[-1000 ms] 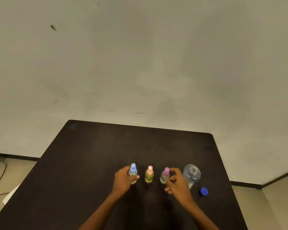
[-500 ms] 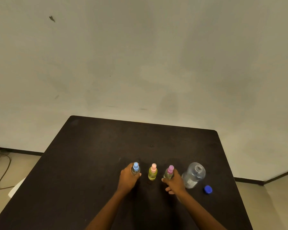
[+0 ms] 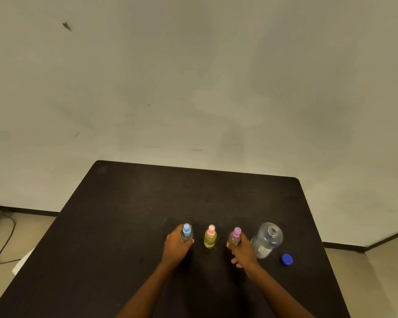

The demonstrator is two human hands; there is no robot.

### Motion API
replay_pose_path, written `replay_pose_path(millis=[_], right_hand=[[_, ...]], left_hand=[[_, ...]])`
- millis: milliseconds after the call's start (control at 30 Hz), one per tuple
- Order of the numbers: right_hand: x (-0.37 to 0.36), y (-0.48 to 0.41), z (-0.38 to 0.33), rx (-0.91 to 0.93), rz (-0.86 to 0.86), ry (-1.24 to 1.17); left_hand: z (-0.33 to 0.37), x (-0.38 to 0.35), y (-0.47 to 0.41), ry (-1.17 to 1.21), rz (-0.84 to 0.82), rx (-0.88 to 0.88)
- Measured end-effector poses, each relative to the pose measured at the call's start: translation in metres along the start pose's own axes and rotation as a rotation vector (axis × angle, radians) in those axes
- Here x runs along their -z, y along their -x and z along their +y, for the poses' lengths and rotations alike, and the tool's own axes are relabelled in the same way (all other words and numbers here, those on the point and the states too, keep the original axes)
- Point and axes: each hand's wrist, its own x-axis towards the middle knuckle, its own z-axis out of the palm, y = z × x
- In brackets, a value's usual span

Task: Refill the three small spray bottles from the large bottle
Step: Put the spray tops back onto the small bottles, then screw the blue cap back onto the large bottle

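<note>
left hand (image 3: 176,245) grips the blue-capped bottle (image 3: 186,233); right hand (image 3: 243,251) pinches the purple-capped bottle (image 3: 235,237). the uncapped large bottle (image 3: 267,240) stands just right of it; an outward elbow swing could topple and spill it.

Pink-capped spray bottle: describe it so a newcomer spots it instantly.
On the dark table, three small spray bottles stand in a row near the front edge. The pink-capped bottle is the middle one, holding yellow liquid. Unlike the blue-capped bottle and purple-capped bottle, no hand touches it.
</note>
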Motion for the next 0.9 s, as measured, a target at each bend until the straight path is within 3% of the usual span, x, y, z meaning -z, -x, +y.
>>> replay_pose_path(millis=[167, 400, 467, 533, 633, 700, 800, 900], right_hand=[[0.002, 0.002, -0.001, 0.002, -0.014, 0.006], [0.006, 0.013, 0.010, -0.002, -0.081, -0.114], [0.010, 0.020, 0.018, -0.026, -0.108, -0.126], [0.013, 0.025, 0.027, -0.049, -0.104, -0.141], [0.018, 0.033, 0.038, -0.105, -0.083, -0.171], [0.022, 0.038, 0.041, -0.115, -0.111, -0.171], [0.033, 0.043, 0.046, -0.086, -0.163, -0.158], [0.051, 0.046, 0.056, -0.104, -0.177, -0.161]], left_hand=[[0.000, 0.000, -0.001, -0.027, -0.017, -0.012], [-0.009, -0.005, 0.011, 0.131, -0.065, 0.139], [-0.010, -0.006, 0.019, 0.147, 0.050, 0.174], [-0.004, -0.007, 0.029, 0.114, 0.271, 0.164], [0.013, -0.007, 0.041, 0.005, 0.580, 0.025], [0.026, -0.014, 0.044, -0.066, 0.647, -0.120], [0.054, -0.035, 0.047, -0.090, 0.561, -0.416], [0.086, -0.063, 0.051, -0.038, 0.375, -0.635]])
